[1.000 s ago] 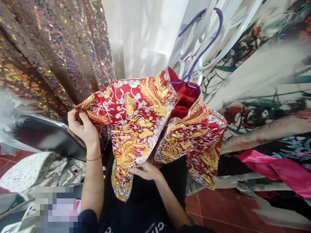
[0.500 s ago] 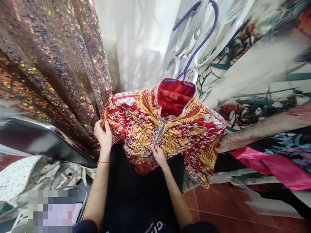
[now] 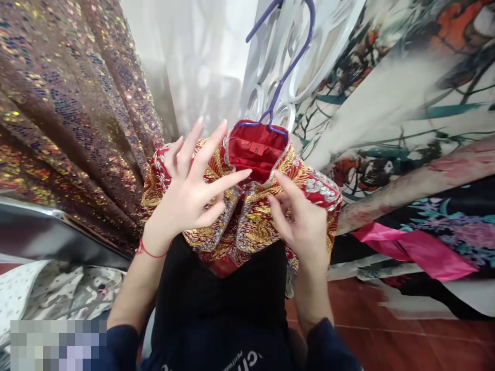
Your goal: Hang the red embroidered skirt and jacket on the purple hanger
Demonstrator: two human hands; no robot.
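A red jacket [image 3: 256,224] with gold and silver embroidery hangs in front of me on a purple hanger [image 3: 288,74]. Its stand-up collar gapes, showing red lining and a size tag [image 3: 257,149] marked "S". The front edges lie apart below the neck. My left hand [image 3: 197,193] is over the left side of the jacket front, fingers spread, holding nothing. At the right side of the collar is my right hand [image 3: 299,216], its index finger stretched toward the collar edge and the thumb apart from it. Whether that fingertip touches the cloth I cannot tell.
A sequined curtain [image 3: 73,103] hangs at the left. A white scrollwork frame [image 3: 309,67] stands behind the hanger. Patterned fabric [image 3: 386,123] and a pink ribbon [image 3: 417,247] are on the right. Spotted cloth [image 3: 65,288] lies lower left, above red floor tiles [image 3: 371,330] at lower right.
My left hand has let go of the sleeve and moved right, over the jacket front. My right hand has risen from the front to the collar. The jacket's front edges have come apart.
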